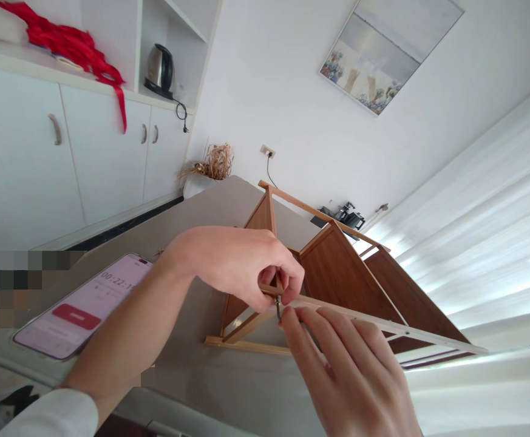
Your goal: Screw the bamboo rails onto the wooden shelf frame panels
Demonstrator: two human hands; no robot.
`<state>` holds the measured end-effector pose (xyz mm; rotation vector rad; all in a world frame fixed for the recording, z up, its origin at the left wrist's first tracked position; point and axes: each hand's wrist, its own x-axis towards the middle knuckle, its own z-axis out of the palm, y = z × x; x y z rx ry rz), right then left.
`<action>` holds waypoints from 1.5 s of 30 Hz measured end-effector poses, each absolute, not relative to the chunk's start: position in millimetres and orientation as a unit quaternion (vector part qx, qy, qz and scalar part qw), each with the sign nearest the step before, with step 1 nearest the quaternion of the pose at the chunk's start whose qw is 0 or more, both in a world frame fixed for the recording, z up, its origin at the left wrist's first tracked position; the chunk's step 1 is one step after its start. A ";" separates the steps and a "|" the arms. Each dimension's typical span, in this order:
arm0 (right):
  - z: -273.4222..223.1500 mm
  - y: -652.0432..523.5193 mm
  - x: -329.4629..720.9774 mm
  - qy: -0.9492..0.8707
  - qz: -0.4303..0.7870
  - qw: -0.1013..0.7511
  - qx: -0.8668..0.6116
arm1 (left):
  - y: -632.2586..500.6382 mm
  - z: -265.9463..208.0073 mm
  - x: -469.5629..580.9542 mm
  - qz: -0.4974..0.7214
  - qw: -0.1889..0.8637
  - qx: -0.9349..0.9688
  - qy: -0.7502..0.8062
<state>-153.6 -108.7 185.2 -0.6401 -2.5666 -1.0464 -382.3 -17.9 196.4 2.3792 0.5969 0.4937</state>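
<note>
- The wooden rack [342, 273], flat brown panels framed by paler straight rails, is resting on the smooth grey table [241, 191].
- At the rack's near corner, a thin metal piece [278, 309] is jutting out.
- The left hand [241, 267] is curling round that corner, its thumb and fingers pinching the wood beside the metal.
- The right hand [346, 364] is pinching the metal's lower end between its fingertips.
- Left of the rack, a glossy, round-cornered phone [80, 309] is lying.
- Right of the rack, a pleated white curtain [496, 194] is hanging.
</note>
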 end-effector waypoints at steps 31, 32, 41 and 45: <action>149.7 -103.7 -159.1 -0.869 -0.296 0.287 -0.274 | -20.3 199.5 -382.6 0.180 0.308 0.894 0.272; 151.3 -103.0 -159.5 -0.864 -0.301 0.299 -0.272 | -20.6 199.6 -382.5 0.178 0.305 0.893 0.280; 172.0 -108.0 -156.8 -0.888 -0.312 0.218 -0.257 | -20.8 199.2 -381.8 0.170 0.301 0.893 0.290; 171.0 -106.9 -155.9 -0.894 -0.294 0.218 -0.261 | -20.6 197.9 -382.0 0.174 0.302 0.892 0.288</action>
